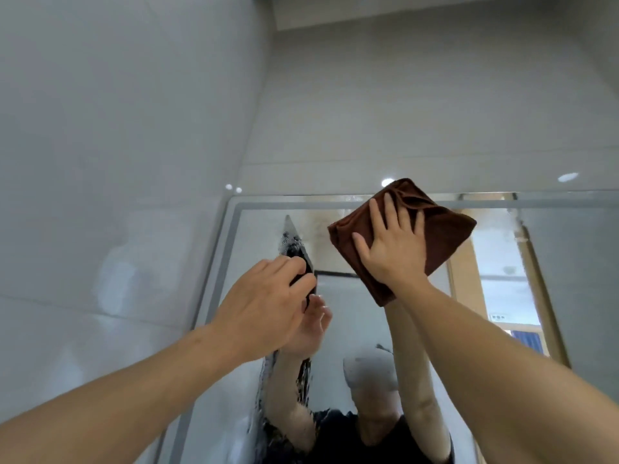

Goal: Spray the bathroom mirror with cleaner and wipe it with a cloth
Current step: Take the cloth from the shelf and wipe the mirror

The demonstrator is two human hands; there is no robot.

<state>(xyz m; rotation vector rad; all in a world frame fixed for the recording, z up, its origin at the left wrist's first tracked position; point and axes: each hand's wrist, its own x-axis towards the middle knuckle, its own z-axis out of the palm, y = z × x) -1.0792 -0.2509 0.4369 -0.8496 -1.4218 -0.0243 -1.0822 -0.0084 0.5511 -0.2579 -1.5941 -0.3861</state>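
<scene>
1. Right hand (392,242) is up high, palm flat and fingers spread straight, pressing a folded brown cloth (442,229) against the top part of the mirror (361,323). Not gripping it, just flat pressure. The forearm comes in from the lower right, reaching up and away from the camera.

2. The cloth sits right at the mirror's upper edge; its top corner pokes just past the frame onto the tiled wall (402,112) above. A lower corner hangs down past the wrist.

3. Left hand (268,303) is lower and further left, also against the glass. Fingers are bent with the tips on or just at the mirror surface, and there's something dark under them, but I can't tell if that's a thing being held or just a reflection. So grip on that side: can't tell.

4. Left forearm runs in from the bottom left corner, angled up.

5. Both arms and hands show reflected in the glass, plus a dark shirt at the bottom.

6. Wet or foamy streaks (291,242) sit on the glass above the left hand, and more run down below it.
</scene>
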